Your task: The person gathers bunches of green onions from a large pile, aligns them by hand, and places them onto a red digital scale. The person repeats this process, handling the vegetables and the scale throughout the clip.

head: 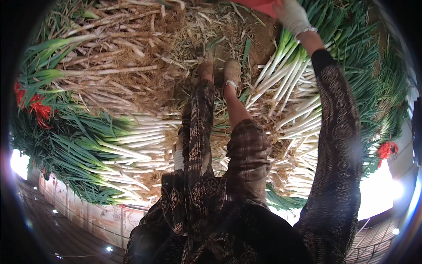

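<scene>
My right hand (pixel 291 16), in a pale glove with a band at the wrist, reaches far out at the top right. Its fingers grip the edge of a red sheet (pixel 260 6), cloth or plastic, cut off by the picture's rim. Under that arm lie long green onions (pixel 286 72) with white stalks and green leaves. My left hand (pixel 178 157), gloved, is low beside my left leg and mostly hidden by patterned fabric; its fingers do not show clearly. Trimmed-looking white stalks (pixel 141 132) with roots lie just left of it.
Heaped onions with brown roots (pixel 125 66) cover the upper left. Red ties (pixel 36 105) show at far left and more red strands (pixel 387 150) at far right. My feet (pixel 232 71) rest among dry scraps on bare soil (pixel 263 36). A stained wall panel (pixel 95 214) stands lower left.
</scene>
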`<state>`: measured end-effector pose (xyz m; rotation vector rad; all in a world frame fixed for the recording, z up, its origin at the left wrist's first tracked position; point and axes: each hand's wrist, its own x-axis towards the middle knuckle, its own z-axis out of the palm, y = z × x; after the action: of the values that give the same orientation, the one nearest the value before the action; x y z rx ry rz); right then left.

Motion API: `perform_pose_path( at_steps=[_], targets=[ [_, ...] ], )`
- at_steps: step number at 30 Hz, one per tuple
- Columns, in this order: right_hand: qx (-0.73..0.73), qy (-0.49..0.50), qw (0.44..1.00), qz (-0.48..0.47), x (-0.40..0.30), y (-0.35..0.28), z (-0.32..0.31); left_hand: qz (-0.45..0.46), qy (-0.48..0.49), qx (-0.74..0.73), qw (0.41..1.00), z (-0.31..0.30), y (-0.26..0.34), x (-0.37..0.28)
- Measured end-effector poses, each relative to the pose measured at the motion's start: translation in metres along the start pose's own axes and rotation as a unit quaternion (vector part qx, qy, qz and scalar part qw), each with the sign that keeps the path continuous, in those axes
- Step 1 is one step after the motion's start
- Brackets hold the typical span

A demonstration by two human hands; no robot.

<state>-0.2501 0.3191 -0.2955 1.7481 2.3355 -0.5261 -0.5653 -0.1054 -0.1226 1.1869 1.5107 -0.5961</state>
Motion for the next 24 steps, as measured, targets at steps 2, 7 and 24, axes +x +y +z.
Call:
perform_pose_path(
  at_steps=[2,7,24],
  targets=[
    [0.082,-0.108,0.987,0.082,-0.056,-0.001,0.025,0.015,-0.01,0.015,1.0,-0.005,0.006,0.002],
    [0.252,-0.358,0.881,0.176,-0.211,-0.058,0.058,0.045,-0.022,0.054,0.997,-0.023,0.014,0.002],
    [0.294,0.0,0.767,0.57,-0.343,0.106,0.176,0.132,-0.087,0.031,0.987,-0.027,0.129,0.188]
  ],
)
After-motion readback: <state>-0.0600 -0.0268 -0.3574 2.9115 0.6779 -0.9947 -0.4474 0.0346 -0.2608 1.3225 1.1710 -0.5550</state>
